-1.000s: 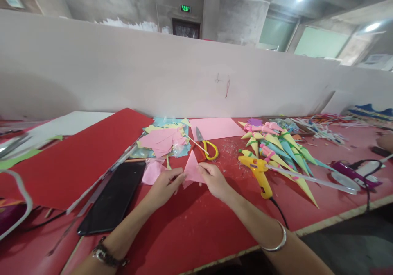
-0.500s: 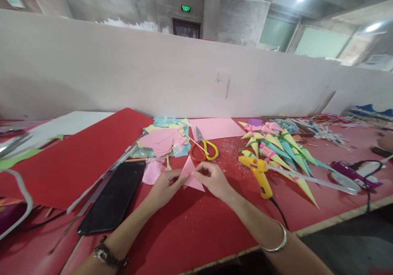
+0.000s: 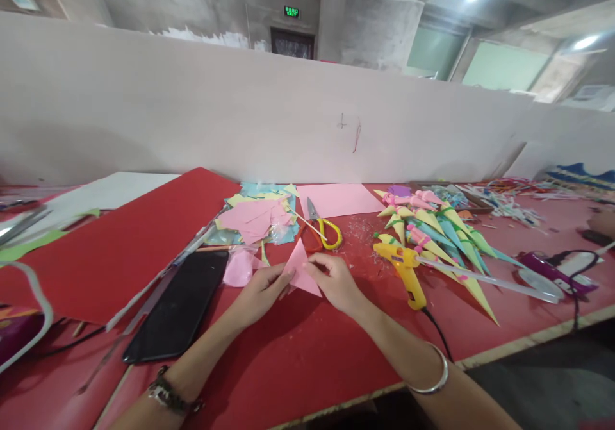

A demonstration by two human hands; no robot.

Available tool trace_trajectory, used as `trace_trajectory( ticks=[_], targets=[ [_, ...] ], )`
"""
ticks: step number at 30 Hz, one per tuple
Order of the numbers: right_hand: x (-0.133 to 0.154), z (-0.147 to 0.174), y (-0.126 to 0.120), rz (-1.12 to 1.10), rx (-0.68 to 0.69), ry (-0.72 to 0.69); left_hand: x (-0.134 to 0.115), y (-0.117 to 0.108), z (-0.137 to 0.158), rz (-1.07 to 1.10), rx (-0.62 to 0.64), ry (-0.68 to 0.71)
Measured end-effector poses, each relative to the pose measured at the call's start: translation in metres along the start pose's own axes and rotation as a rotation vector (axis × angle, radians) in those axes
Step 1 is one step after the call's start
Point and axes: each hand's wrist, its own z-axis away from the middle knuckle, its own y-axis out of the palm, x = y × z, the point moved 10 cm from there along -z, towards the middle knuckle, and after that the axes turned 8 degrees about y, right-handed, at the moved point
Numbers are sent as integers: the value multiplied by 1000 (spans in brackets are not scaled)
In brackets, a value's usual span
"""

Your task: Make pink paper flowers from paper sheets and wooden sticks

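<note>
Between both hands is a small piece of pink paper [image 3: 302, 272], triangular in outline with its point upward. My left hand [image 3: 262, 294] pinches its left side between thumb and fingers. On the right side, my right hand [image 3: 336, 281] grips it the same way, thumb in front and fingers curled behind. Just beyond the paper lie scissors [image 3: 330, 234] with one yellow and one red handle loop. A pink paper bundle in clear plastic [image 3: 239, 268] rests near my left fingers. Part of the held paper is covered by my fingers.
A yellow glue gun [image 3: 406, 270] lies to the right, beside a pile of paper cones [image 3: 435, 225]. A black phone [image 3: 180, 305] lies left, near a large red sheet [image 3: 129, 244]. Cut paper pieces [image 3: 254, 218] are heaped ahead. A person's hand [image 3: 603, 220] shows at the far right.
The pink paper has shifted up slightly, and its tip stands a little higher. Both hands keep their hold on it with only small finger movements.
</note>
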Motion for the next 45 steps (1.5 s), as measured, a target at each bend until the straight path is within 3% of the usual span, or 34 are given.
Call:
trace_trajectory(
  ticks=[6,9,15,23,27,36,41,45],
  targets=[
    [26,14,16,19,211,-173,23,-15,3,121,-153,-139],
    [32,16,14,88,193,-231,25,-14,4,124,-149,-149],
    [29,12,16,58,201,-184,20,-15,2,86,-133,-108],
    [13,4,8,-29,107,-74,-3,-9,3,35,-93,-10],
    [5,0,3,-50,46,-18,-8,0,1,-64,-6,71],
    [-2,-1,-1,-132,-12,22,1,10,2,-24,78,1],
    [9,2,-2,-51,-23,-83,13,11,4,101,62,-123],
    [30,9,6,64,68,-255,15,5,3,241,22,-150]
  ],
)
